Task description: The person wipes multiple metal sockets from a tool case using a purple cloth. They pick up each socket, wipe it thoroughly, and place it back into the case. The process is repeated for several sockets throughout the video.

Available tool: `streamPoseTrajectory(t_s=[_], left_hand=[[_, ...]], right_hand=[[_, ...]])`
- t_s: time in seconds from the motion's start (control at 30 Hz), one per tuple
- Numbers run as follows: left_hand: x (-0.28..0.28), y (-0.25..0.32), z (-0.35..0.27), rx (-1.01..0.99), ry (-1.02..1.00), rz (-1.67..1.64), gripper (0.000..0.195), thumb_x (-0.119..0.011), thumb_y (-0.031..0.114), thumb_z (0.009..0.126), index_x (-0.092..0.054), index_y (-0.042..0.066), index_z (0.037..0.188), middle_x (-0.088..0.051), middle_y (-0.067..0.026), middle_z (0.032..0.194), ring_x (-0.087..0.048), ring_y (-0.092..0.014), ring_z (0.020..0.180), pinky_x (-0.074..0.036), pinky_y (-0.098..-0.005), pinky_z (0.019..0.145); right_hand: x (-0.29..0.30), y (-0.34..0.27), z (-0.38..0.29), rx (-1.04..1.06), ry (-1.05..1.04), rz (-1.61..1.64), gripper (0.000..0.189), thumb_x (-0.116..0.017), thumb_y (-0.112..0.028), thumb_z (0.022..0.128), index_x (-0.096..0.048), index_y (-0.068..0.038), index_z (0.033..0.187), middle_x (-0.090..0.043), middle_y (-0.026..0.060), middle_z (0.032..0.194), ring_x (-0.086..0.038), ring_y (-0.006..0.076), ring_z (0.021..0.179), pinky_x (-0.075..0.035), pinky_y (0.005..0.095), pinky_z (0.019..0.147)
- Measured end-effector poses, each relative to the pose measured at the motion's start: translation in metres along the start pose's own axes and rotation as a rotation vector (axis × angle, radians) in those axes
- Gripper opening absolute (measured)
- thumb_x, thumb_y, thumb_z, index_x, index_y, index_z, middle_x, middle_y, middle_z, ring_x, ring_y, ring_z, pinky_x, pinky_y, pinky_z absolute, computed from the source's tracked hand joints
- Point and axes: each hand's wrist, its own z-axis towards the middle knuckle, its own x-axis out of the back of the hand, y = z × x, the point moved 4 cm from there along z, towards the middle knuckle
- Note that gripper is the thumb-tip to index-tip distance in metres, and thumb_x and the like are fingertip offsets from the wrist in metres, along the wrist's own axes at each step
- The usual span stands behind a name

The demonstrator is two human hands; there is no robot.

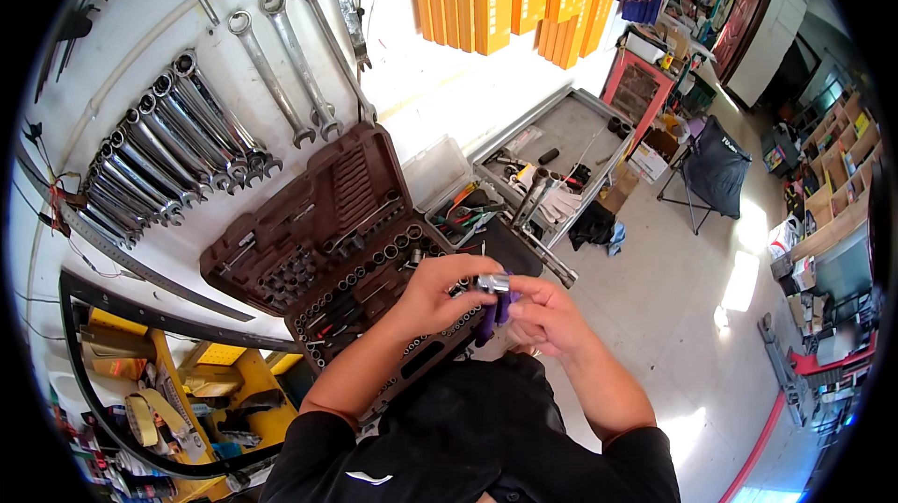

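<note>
My left hand (445, 292) grips a shiny metal socket (493, 283) between thumb and fingers, in front of my chest. The fingers of my right hand (547, 317) touch the socket's other end and hold a purple cloth (494, 317) that hangs below it. Behind and to the left of my hands, a brown plastic socket-set case (302, 187) lies open, with rows of metal sockets (351, 275) and other tool pieces in both halves. My left forearm passes over part of the lower half and hides some of it.
Combination wrenches (263, 72) hang on the white wall. A grey metal tray cart (561, 117) holds white gloves (558, 201) and long-handled tools. A plastic bin of pliers (459, 215) adjoins the case. Yellow shelving (165, 363) stands left; a folding chair (712, 170) stands farther right.
</note>
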Motion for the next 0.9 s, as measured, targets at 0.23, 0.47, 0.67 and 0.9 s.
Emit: streamPoseTrajectory(t_s=[0.23, 0.47, 0.67, 0.9], left_hand=[[0.009, 0.013, 0.008, -0.117, -0.115, 0.095, 0.036, -0.077, 0.002, 0.076, -0.069, 0.001, 0.111, -0.071, -0.0135, 0.101, -0.069, -0.027, 0.086, -0.054, -0.0316, 0.076], [-0.009, 0.009, -0.016, 0.095, 0.093, -0.366, 0.034, -0.076, 0.011, 0.087, -0.059, 0.000, 0.114, -0.067, -0.0062, 0.094, -0.067, -0.014, 0.079, -0.054, -0.0282, 0.072], [-0.023, -0.006, -0.022, 0.658, 0.127, -0.884, 0.016, -0.060, 0.017, 0.101, -0.056, 0.005, 0.092, -0.057, -0.0023, 0.067, -0.052, -0.008, 0.053, -0.041, -0.0226, 0.047], [-0.027, -0.021, -0.020, 1.050, 0.060, -0.924, 0.039, -0.060, 0.033, 0.100, -0.053, 0.010, 0.069, -0.043, 0.0026, 0.052, -0.032, -0.006, 0.036, -0.022, -0.0232, 0.033]], right_hand=[[-0.028, 0.016, -0.010, 0.173, -0.278, 0.633, 0.060, -0.047, -0.004, 0.094, -0.034, -0.006, 0.153, -0.037, -0.0024, 0.047, -0.027, 0.0102, 0.036, -0.025, 0.0278, 0.047], [-0.028, -0.013, -0.020, 0.302, 0.007, -0.953, 0.060, -0.056, -0.007, 0.089, -0.043, -0.013, 0.147, -0.047, 0.0021, 0.051, -0.042, 0.0177, 0.040, -0.034, 0.0317, 0.046], [-0.031, -0.048, -0.020, 0.328, -0.021, -2.090, 0.064, -0.070, -0.016, 0.076, -0.054, -0.026, 0.138, -0.053, 0.0045, 0.064, -0.055, 0.0218, 0.053, -0.041, 0.0329, 0.053], [-0.037, -0.053, -0.024, 0.419, -0.104, -2.583, 0.056, -0.067, -0.028, 0.079, -0.057, -0.030, 0.134, -0.053, 0.0083, 0.078, -0.056, 0.0224, 0.070, -0.037, 0.0330, 0.061]])
